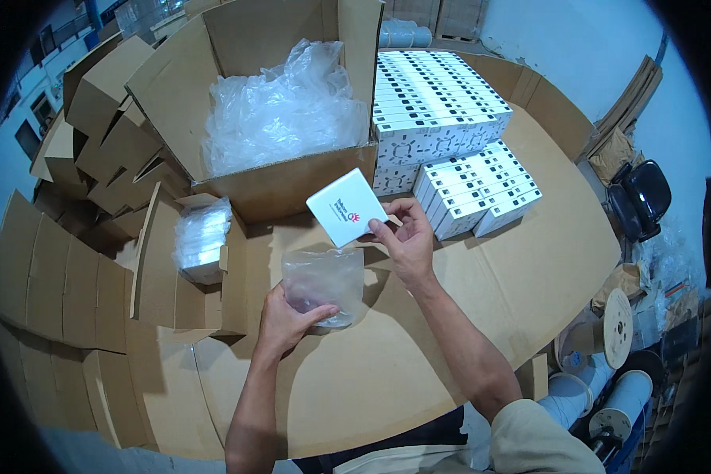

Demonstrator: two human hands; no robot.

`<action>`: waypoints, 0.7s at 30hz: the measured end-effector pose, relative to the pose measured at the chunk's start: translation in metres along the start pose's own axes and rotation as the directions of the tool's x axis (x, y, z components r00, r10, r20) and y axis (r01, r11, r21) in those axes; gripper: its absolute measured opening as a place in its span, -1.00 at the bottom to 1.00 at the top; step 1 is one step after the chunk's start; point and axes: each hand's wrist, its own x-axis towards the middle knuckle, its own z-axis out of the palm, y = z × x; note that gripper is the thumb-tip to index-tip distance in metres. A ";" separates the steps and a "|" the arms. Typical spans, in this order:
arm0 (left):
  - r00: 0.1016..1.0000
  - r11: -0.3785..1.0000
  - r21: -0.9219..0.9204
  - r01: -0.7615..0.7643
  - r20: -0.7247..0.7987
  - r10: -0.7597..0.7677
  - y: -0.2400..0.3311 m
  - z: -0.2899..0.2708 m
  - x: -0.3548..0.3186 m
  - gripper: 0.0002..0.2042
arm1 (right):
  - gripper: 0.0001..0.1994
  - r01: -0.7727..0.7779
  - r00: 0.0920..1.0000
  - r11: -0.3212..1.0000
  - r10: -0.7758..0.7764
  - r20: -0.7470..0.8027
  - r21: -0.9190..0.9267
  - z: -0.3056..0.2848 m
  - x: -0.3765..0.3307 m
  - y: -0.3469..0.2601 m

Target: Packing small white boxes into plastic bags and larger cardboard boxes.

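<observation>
Between thumb and fingers, my right hand point(405, 241) grips the lower right corner of a flat white square box point(344, 207) with a small red and black print. The box is tilted, just above the mouth of a clear plastic bag point(324, 288). My left hand point(291, 320) pinches that bag near its lower edge, thumb on top. The bag looks empty, and the box appears to be outside it. On the left, a small open carton point(233, 292) holds several plastic-wrapped white boxes point(203, 241).
Behind my hands stands a large open carton point(292, 186) full of clear plastic bags point(284, 110). Stacked white boxes point(442, 107) fill the back right, with a lower stack point(478, 189) in front. Open cardboard cartons point(118, 134) pile up at left. A black chair point(644, 201) and cable spools point(618, 330) stand right of the cardboard-covered table point(529, 276).
</observation>
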 end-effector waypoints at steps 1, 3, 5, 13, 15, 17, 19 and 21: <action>1.000 1.000 0.021 0.008 0.007 -0.009 -0.001 0.000 0.000 -0.44 | -0.74 0.000 1.000 1.000 0.000 -0.001 0.001 0.000 -0.001 0.001; 1.000 1.000 0.015 -0.005 0.005 0.005 -0.003 -0.001 0.000 -0.43 | -0.73 -0.058 0.998 0.992 0.058 0.001 0.112 0.000 -0.001 0.002; 1.000 1.000 0.010 -0.016 0.001 0.016 -0.007 -0.002 0.000 -0.43 | -0.74 -0.078 0.997 0.984 0.078 0.007 0.158 0.005 -0.004 0.004; 0.999 0.999 -0.025 -0.023 0.028 0.024 -0.010 -0.001 0.003 -0.41 | -0.76 -0.155 0.988 0.966 0.146 0.055 0.205 0.004 -0.008 0.007; 0.999 0.998 -0.050 -0.027 0.022 0.028 -0.011 -0.001 0.003 -0.40 | -0.77 -0.125 0.992 0.971 0.118 0.050 0.202 0.002 -0.008 0.011; 0.999 0.997 -0.074 -0.031 0.016 0.032 -0.008 -0.002 0.003 -0.39 | -0.78 -0.117 0.992 0.976 0.108 0.060 0.182 0.000 -0.007 0.011; 1.000 0.999 -0.045 0.019 -0.002 -0.019 -0.001 -0.003 0.001 -0.40 | -0.79 -0.108 0.993 0.981 0.098 0.069 0.162 -0.003 -0.007 0.012; 1.000 0.998 -0.061 0.022 0.005 -0.022 0.002 -0.004 0.002 -0.40 | -0.81 -0.089 0.993 0.993 0.082 0.083 0.076 -0.005 -0.007 0.013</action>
